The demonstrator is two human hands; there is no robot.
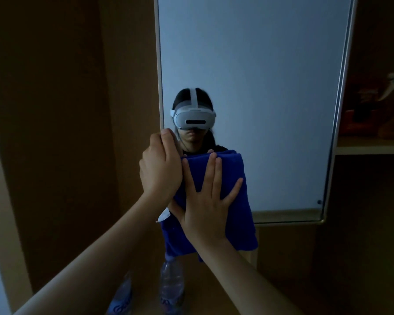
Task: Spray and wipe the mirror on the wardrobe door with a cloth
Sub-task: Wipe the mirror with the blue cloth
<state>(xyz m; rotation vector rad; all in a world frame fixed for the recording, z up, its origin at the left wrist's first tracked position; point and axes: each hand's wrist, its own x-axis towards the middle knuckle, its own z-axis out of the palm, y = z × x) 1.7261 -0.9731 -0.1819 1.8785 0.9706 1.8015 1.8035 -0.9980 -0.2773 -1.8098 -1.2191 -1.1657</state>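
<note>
Mirror [259,87] on the wardrobe door [127,64] fills the upper middle of the dim view, its pale frame running down both sides and along the bottom edge. The glass reflects a blank wall and me in a white headset [193,118]. Against the mirror's lower left part hangs my blue cloth [232,201], folded over at the top, its loose end dropping past the mirror's bottom edge. My right hand [205,205] lies flat on the cloth, fingers straight and spread, pressing it to the glass. My left hand [160,171], just left of the cloth, curls its fingers round the mirror's left frame edge, which it grips at the height of the reflected chin. Below the mirror, under the cloth's hanging end, stand two clear plastic bottles [171,285], side by side on a wooden surface; the left one is partly hidden by my forearm. To the right of the mirror, a shelf [371,147] holds reddish objects too dark and blurred to make out.
</note>
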